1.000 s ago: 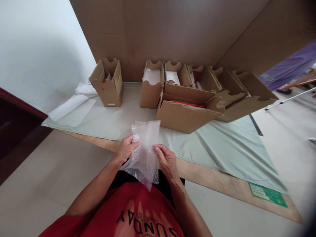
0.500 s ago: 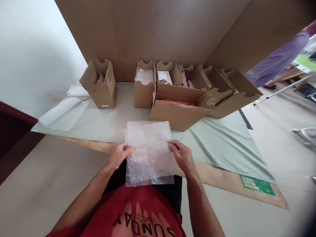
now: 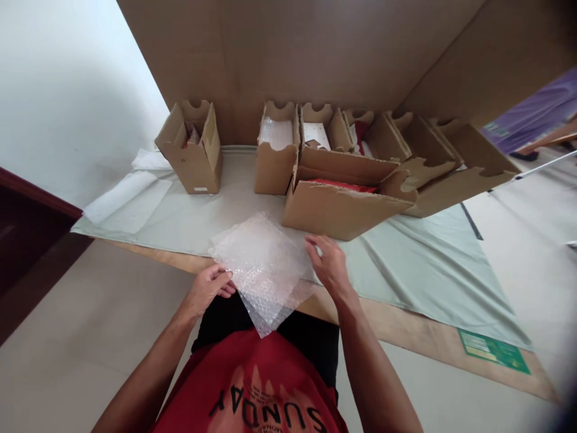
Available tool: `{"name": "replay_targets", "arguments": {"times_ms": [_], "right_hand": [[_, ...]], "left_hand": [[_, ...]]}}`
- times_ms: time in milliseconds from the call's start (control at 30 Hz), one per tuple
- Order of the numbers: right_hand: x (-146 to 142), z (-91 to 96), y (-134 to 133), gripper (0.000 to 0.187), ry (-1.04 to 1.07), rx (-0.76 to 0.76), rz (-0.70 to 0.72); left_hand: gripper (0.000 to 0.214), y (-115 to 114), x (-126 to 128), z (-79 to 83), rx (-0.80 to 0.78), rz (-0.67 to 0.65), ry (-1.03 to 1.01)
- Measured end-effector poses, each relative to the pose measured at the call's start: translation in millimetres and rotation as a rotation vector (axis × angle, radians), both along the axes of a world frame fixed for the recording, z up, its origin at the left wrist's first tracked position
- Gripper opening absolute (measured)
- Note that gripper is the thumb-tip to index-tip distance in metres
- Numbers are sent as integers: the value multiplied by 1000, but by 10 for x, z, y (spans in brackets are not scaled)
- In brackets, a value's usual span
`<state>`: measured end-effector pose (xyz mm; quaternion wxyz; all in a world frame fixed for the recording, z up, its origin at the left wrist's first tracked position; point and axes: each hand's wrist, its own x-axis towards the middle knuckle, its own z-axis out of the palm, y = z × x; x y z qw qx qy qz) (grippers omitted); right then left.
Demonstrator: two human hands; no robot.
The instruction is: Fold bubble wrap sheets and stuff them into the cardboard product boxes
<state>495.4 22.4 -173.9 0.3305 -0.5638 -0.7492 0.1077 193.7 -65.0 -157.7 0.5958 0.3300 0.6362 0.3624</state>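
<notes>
A clear square of bubble wrap is stretched flat between my hands, tilted like a diamond over the near edge of the table. My left hand pinches its left corner, fingers closed on the sheet. My right hand grips the right corner beside the front of a wide open cardboard box that holds something red.
A pale green cloth covers the wooden table. Several open cardboard boxes stand along the back, one apart at the left. White sheets lie at the far left. Tall cardboard panels wall off the back.
The crumpled bubble wrap has been spread out flat, then turned so one corner points toward me. My hands have moved apart to opposite corners.
</notes>
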Motion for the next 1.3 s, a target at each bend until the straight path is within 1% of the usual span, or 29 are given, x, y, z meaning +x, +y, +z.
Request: {"name": "replay_targets", "arguments": {"times_ms": [100, 167, 200, 267, 367, 500, 633, 700, 767, 833, 900, 967, 1033, 1100, 1167, 1200, 1233, 1300], "right_hand": [[303, -184, -412, 35, 34, 5, -159], [403, -257, -606, 35, -14, 6, -227], [409, -278, -657, 36, -45, 12, -239], [353, -301, -667, 35, -94, 19, -243], [201, -310, -543, 33, -142, 2, -243], [89, -307, -436, 30, -160, -4, -217], [94, -215, -556, 27, -157, 105, -227], [79, -137, -662, 24, -166, 153, -220], [36, -75, -764, 24, -167, 161, -194], [-10, -55, -849, 26, -170, 121, -160], [-20, -81, -921, 27, -187, 67, -156], [33, -133, -987, 28, -192, 31, -200], [137, -183, -1050, 37, -159, 6, -275], [242, -212, -1097, 46, -109, -40, -337], [290, -217, -1105, 51, -64, -109, -362], [284, -216, -1089, 53, -45, -150, -360], [259, -214, -1060, 54, -31, -190, -350], [169, -216, -972, 57, -19, -252, -328]], "left_hand": [[57, -8, -155, -30, 1, 9, 14], [57, 24, -226, -35, 17, 16, 42], [57, 52, -247, -30, 28, 19, 65], [55, 123, -261, -6, 55, 32, 127], [49, 225, -246, 21, 92, 53, 246], [37, 298, -230, -28, 188, 39, 398], [31, 351, -222, -88, 311, -16, 574], [30, 408, -217, -85, 327, -47, 687], [27, 492, -215, -67, 311, -98, 802], [24, 586, -221, -43, 279, -173, 902], [21, 666, -241, -17, 237, -268, 992], [21, 718, -276, 14, 174, -357, 1097], [23, 748, -317, 53, 121, -379, 1203], [29, 782, -345, 91, 156, -330, 1281], [40, 842, -341, 117, 280, -277, 1340], [45, 881, -323, 122, 338, -272, 1362], [49, 923, -298, 121, 370, -286, 1372], [50, 992, -244, 106, 343, -355, 1341]]}}
